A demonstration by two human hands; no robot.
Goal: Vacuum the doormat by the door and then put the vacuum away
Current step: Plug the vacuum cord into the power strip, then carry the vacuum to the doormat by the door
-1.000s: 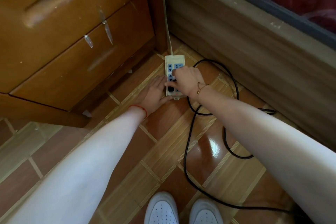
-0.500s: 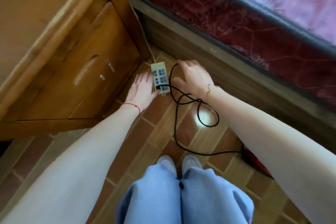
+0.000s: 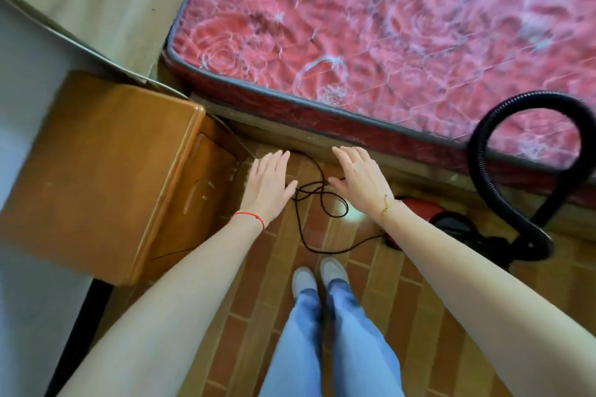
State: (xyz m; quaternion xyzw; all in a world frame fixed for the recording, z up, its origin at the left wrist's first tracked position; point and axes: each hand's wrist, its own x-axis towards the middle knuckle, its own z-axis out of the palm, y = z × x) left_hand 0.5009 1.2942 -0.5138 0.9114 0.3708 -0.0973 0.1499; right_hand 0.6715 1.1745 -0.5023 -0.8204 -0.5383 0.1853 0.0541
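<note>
Standing on the brick-patterned floor (image 3: 371,300), you look down past your blue trousers and white shoes (image 3: 319,275) to both outstretched arms. Your left hand (image 3: 267,184) and right hand (image 3: 361,182) hover side by side with fingers straight and spread, neither gripping anything. Between them, a thin black power cord (image 3: 317,203) lies in loose loops on the floor, one loop just in front of your shoes, one strand running on toward the bed frame. To your right, the red vacuum (image 3: 429,219) sits on the floor against the bed, partly hidden by your right forearm, its black ribbed hose (image 3: 483,177) arching up over the red patterned mattress (image 3: 387,26). A wooden nightstand (image 3: 96,171) stands to your left. No doormat is in view. Likely risks: stepping forward could snag a shoe in the loops, and dragging the vacuum could tighten the tangled cord into a knot.
</note>
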